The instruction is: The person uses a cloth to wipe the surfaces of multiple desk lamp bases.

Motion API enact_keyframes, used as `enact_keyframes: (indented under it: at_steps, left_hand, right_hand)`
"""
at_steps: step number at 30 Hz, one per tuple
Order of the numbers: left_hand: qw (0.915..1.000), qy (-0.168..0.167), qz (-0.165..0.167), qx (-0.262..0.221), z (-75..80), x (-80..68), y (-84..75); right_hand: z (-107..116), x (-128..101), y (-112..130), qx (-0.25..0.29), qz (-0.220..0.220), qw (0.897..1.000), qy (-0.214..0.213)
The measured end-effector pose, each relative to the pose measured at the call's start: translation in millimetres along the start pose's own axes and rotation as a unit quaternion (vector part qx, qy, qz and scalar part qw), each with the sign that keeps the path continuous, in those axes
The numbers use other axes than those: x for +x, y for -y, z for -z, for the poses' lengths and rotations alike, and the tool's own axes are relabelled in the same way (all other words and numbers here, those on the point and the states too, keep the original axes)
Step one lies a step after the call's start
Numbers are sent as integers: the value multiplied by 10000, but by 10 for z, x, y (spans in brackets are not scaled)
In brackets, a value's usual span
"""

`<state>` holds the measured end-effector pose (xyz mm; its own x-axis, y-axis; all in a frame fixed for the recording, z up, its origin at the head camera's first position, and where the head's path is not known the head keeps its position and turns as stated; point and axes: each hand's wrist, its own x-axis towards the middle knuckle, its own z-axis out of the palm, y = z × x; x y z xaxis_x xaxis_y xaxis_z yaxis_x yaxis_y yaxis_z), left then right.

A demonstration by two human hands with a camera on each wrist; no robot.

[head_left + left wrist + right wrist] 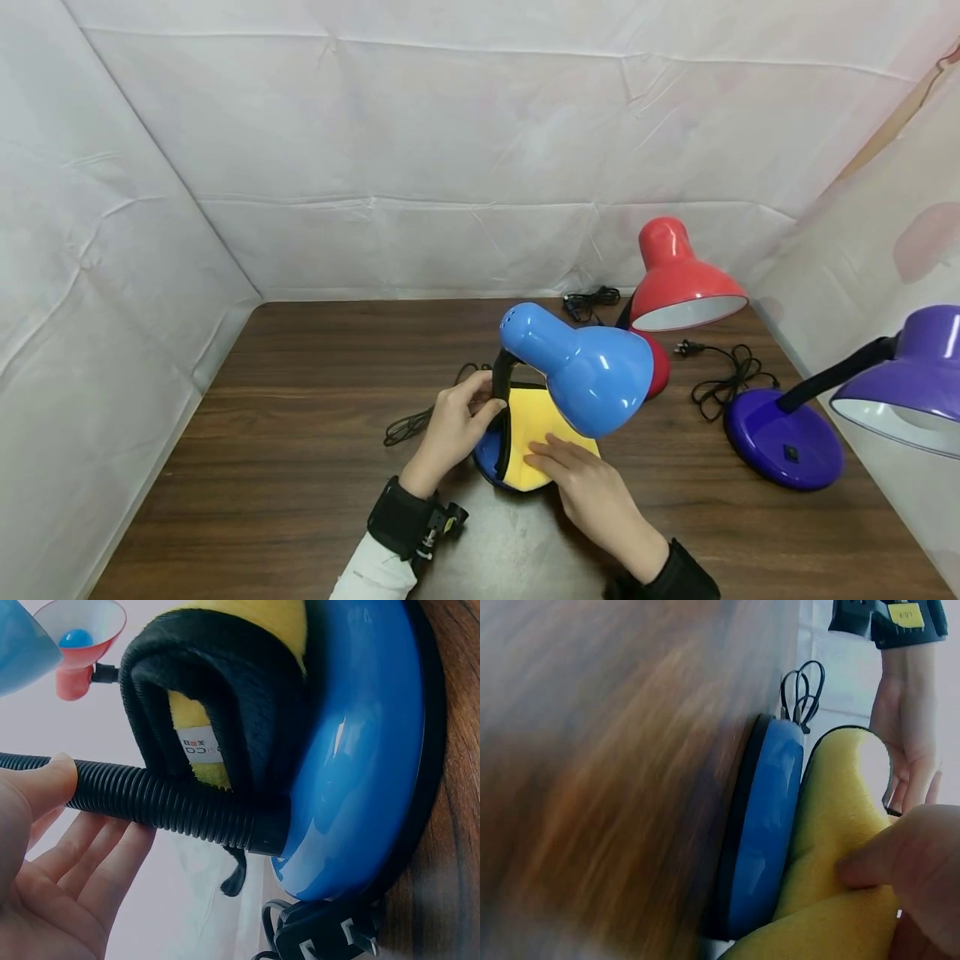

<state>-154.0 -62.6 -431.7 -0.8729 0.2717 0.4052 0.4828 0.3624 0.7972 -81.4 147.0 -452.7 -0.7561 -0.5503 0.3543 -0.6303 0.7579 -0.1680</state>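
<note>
Hands first: your left hand (456, 425) curls its thumb and fingers around the black ribbed neck (157, 801) of the blue lamp (577, 375), low down, close to where the neck enters the glossy blue base (360, 750). In the left wrist view your thumb lies on top of that neck and the other fingers are loosely spread beneath it. Your right hand (581, 475) lies with fingers nearly straight on the yellow cloth (536, 433), pressing it flat against the top of the base; it grips nothing. The cloth is yellow on one face and edged in black plush, and it drapes over the base beside the neck. A small white label (199, 744) is sewn into the cloth; only the letters "CO" read clearly, the rest is too small to tell. The blue lamp stands near the middle of the dark wooden table (300, 467), its shade leaning over your right hand. Its black cord (408, 425) lies coiled just left of your left hand, and a black plug (322, 939) sits against the base's lower edge. A red lamp (678, 283) stands just behind the blue one, and a purple lamp (787, 437) stands well off to your right, with a loose black cable (720, 375) between them.
</note>
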Motion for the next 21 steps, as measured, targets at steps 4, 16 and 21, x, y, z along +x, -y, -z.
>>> enact_keyframes:
  at_steps: [4, 16, 21]
  left_hand:
    - [10000, 24, -27, 8, -8, -1, 2]
    - [9997, -106, -125, 207, -16, -10, 28]
    - [9998, -99, -111, 101, -30, -11, 16]
  right_hand:
    - [50, -33, -62, 180, -55, 9992, -354]
    - [153, -157, -170, 644, -462, 9895, -1207]
    - [233, -219, -237, 573, -614, 9837, -1593]
